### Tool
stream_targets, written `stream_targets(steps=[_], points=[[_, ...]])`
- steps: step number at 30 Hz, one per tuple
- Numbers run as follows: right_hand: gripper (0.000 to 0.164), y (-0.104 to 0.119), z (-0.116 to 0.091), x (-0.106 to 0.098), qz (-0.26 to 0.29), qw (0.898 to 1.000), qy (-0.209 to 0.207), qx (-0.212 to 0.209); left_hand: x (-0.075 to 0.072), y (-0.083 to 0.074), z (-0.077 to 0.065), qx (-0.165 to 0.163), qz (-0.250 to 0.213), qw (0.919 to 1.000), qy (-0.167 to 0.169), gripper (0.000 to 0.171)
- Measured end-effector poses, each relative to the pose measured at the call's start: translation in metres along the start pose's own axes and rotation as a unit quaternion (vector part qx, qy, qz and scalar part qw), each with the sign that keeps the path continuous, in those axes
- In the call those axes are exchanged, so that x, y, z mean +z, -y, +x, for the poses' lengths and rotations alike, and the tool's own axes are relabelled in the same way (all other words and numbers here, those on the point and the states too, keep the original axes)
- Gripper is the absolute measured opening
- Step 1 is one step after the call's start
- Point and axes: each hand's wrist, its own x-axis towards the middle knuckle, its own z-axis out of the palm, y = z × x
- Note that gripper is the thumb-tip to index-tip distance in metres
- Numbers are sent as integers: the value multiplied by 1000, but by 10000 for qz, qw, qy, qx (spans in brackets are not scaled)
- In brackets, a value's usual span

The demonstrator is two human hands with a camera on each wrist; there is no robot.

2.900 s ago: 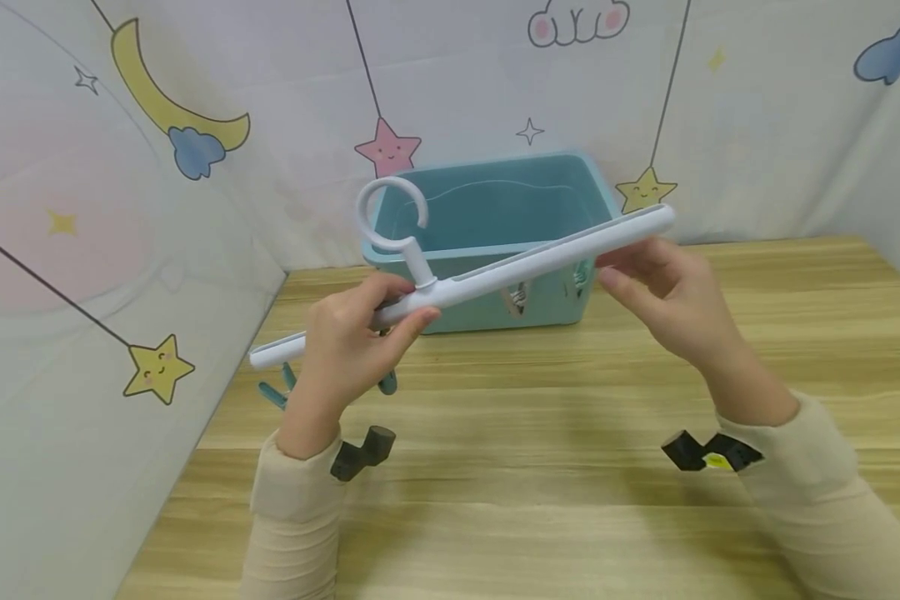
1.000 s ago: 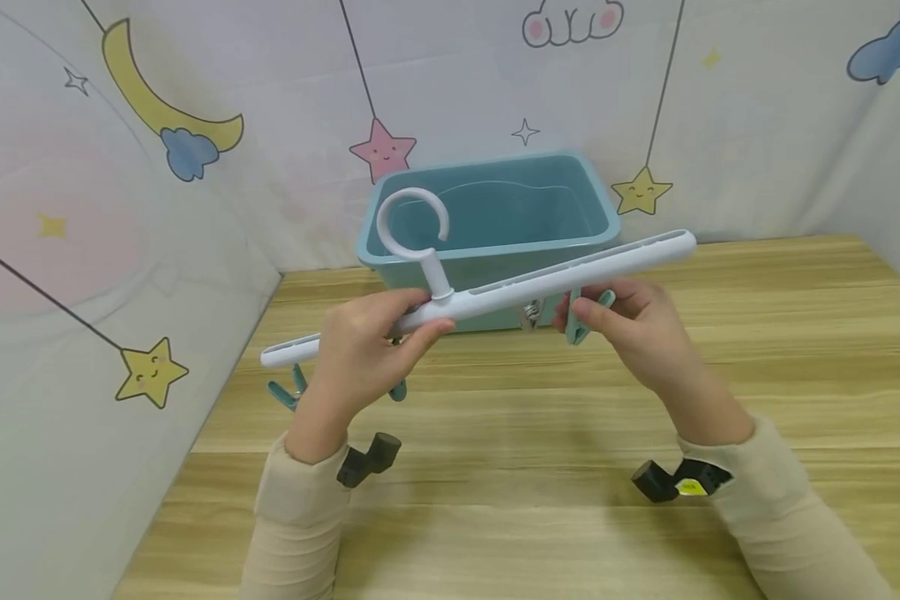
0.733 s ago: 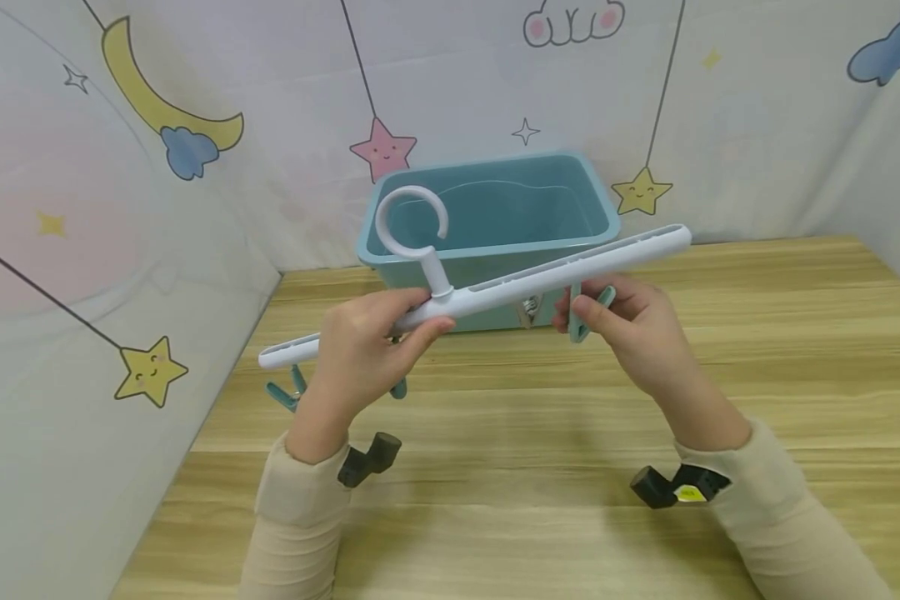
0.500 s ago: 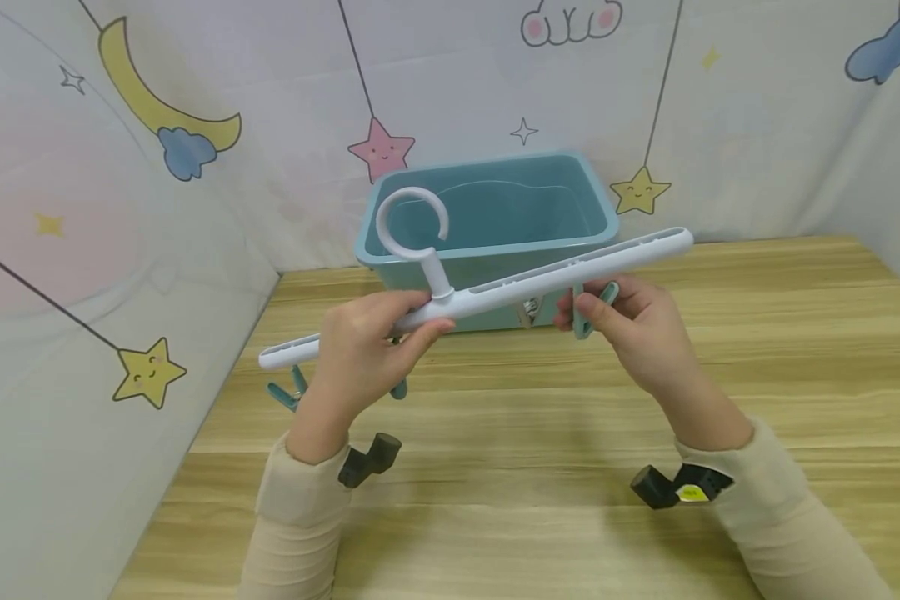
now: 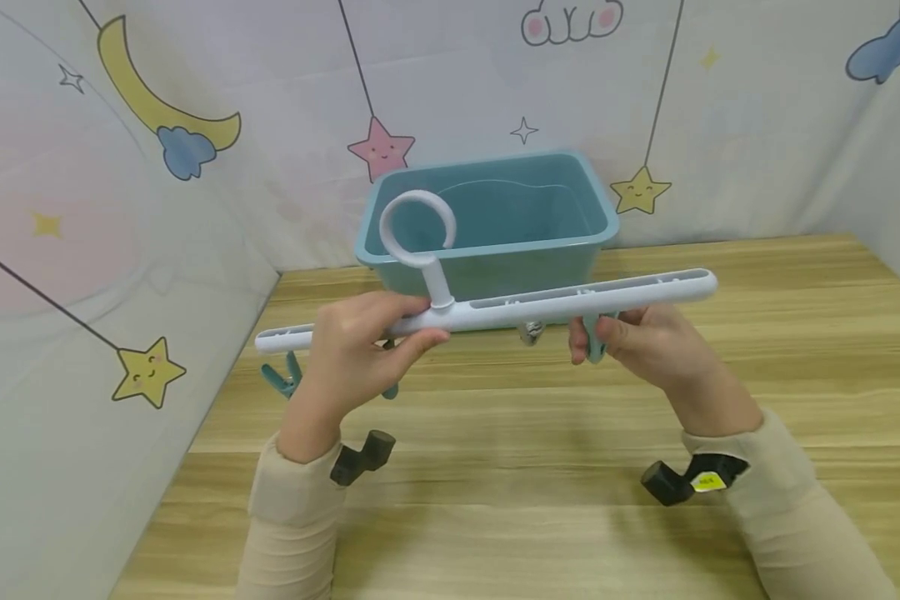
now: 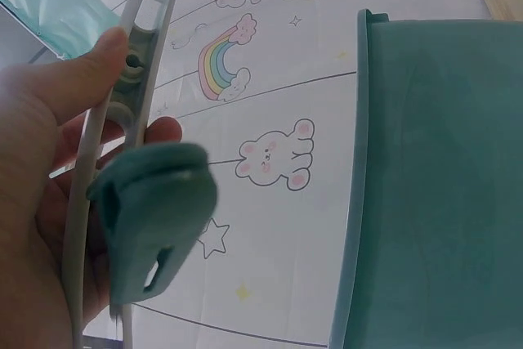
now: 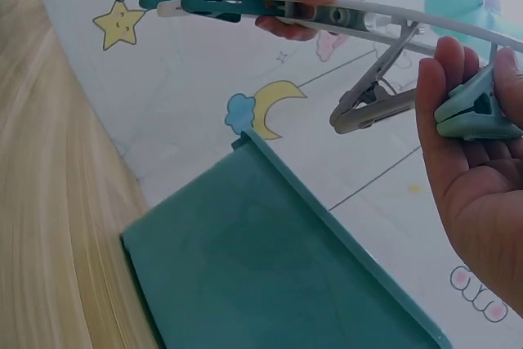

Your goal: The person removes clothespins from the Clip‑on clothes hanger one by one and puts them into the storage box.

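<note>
A white clothes hanger (image 5: 510, 315) with a ring-shaped hook (image 5: 418, 225) is held up over the table, nearly level. My left hand (image 5: 352, 354) grips its bar just left of the hook, thumb in front. Below the right half, my right hand (image 5: 656, 346) pinches a teal clip (image 5: 594, 337) that hangs from the bar; the right wrist view shows this clip (image 7: 478, 116) between thumb and fingers. A grey clip (image 7: 380, 108) hangs nearer the middle. Another teal clip (image 5: 279, 379) is under the left end, and one more (image 6: 155, 210) hangs beside my left hand.
A teal bin (image 5: 487, 283) stands behind the hanger at the back of the wood-grain table (image 5: 495, 467). Printed white cloth (image 5: 285, 150) walls the table at the back and left.
My right hand went from behind the bar's right end to the teal clip and took hold of it. In the last half second the bar's right end dropped, so the hanger is more level.
</note>
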Motion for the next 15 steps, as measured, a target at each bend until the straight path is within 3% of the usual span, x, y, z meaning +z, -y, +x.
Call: stream_targets(steps=[5, 15], points=[[22, -5, -4, -4, 71, 9987, 499, 78, 2, 0, 0, 132, -237, 9996, -50, 50], [19, -13, 1, 3, 1177, 9845, 1284, -211, 6, 1, 0, 406, -747, 9962, -182, 46]])
